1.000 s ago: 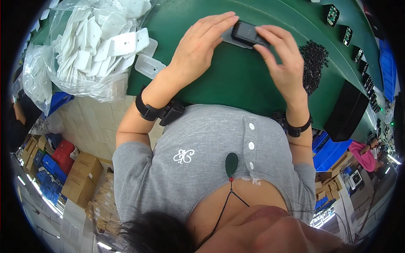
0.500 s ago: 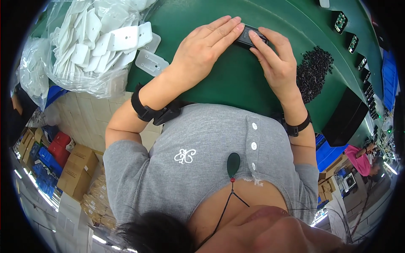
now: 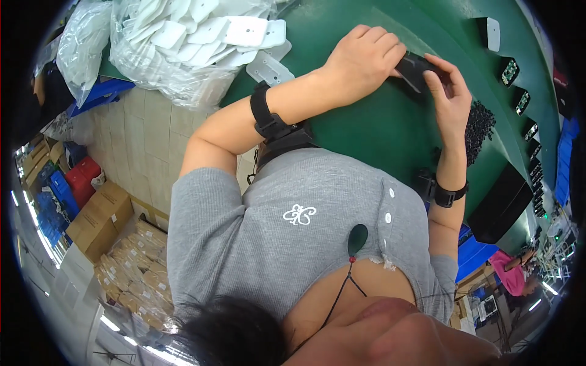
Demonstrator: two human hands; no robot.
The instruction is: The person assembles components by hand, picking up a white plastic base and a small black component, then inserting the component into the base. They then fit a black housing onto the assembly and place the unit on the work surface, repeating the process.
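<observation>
Between my two hands is a small black plastic casing [image 3: 413,73], tilted over the green table [image 3: 360,125]. My left hand [image 3: 366,64] is closed, its curled fingers on the casing's left end; the fingertips are partly hidden. At the right end, my right hand [image 3: 450,91] grips the casing between thumb and fingers. Just right of my right wrist lies a heap of tiny black parts [image 3: 480,131]. Farther left, by my left forearm, are white plastic plates [image 3: 247,29], many of them in a clear plastic bag [image 3: 177,76].
Along the right side stands a row of black devices, several showing green circuit boards [image 3: 510,71]; one at the far end has a white face [image 3: 493,34]. A black box [image 3: 502,204] sits at the table's right edge. Cardboard boxes [image 3: 101,221] stand at lower left, and a person in pink [image 3: 508,271] is lower right.
The casing has turned and tilted in my hands. My left hand has gone from lying flat along it to curled fingers at its end. Both hands appear farther right in view.
</observation>
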